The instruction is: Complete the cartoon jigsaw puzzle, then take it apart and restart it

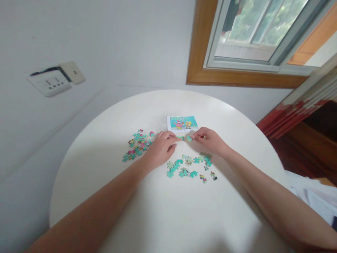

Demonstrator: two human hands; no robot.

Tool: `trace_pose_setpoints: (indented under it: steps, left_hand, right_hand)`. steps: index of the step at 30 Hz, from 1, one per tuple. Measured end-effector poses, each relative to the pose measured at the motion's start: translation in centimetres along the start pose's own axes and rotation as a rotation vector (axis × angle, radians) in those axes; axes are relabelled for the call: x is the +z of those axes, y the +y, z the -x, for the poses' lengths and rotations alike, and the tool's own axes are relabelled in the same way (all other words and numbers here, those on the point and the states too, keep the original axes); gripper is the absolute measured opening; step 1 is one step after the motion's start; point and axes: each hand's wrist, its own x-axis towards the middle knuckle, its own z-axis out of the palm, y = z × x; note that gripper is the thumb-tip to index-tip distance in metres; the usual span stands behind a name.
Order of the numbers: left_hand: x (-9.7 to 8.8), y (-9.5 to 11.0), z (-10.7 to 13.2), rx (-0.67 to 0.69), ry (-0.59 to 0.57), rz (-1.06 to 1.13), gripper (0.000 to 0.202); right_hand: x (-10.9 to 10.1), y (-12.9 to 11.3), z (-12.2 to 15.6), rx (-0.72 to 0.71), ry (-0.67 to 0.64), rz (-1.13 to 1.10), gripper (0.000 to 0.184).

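My left hand [163, 147] rests on the table with its fingers stretched out. Its index fingertip touches or nearly touches a small green puzzle piece [182, 138]. Across from it, my right hand [209, 140] is closed in a pinch on a teal puzzle piece [189, 138], a short gap away from that green one. Just behind both hands lies a picture card [183, 123] with a pink and a yellow cartoon figure on teal. Part of its lower edge is close to my fingers.
A round white table [158, 218] carries a heap of mixed puzzle pieces [138, 147] left of my left hand. Several teal pieces [172, 168] lie nearer me, with two multicoloured pieces [203, 179] to their right. Behind stand a wall and a wood-framed window [202, 73].
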Motion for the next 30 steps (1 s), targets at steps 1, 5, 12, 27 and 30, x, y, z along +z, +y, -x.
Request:
trace_pose_setpoints:
  steps: [1,5,12,27,30]
  left_hand:
    - [0.0,0.0,0.0,0.003,0.001,-0.001,0.032]
    - [0.2,-0.2,0.1,0.01,0.009,-0.001,0.033]
    - [0.3,-0.3,0.1,0.016,0.013,0.002,0.032]
    - [0.3,-0.3,0.1,0.014,0.012,0.001,0.033]
    - [0.3,-0.4,0.1,0.015,0.011,-0.002,0.033]
  right_hand:
    - [0.0,0.6,-0.2,0.044,0.008,0.049,0.026]
    - [0.2,1.5,-0.3,0.079,0.006,0.246,0.025]
    - [-1.4,1.7,-0.1,-0.097,-0.033,0.269,0.022]
    - [-0.8,2.7,-0.5,-0.157,-0.142,0.308,0.016]
    - [-0.7,2.8,-0.6,-0.114,-0.106,0.285,0.013]
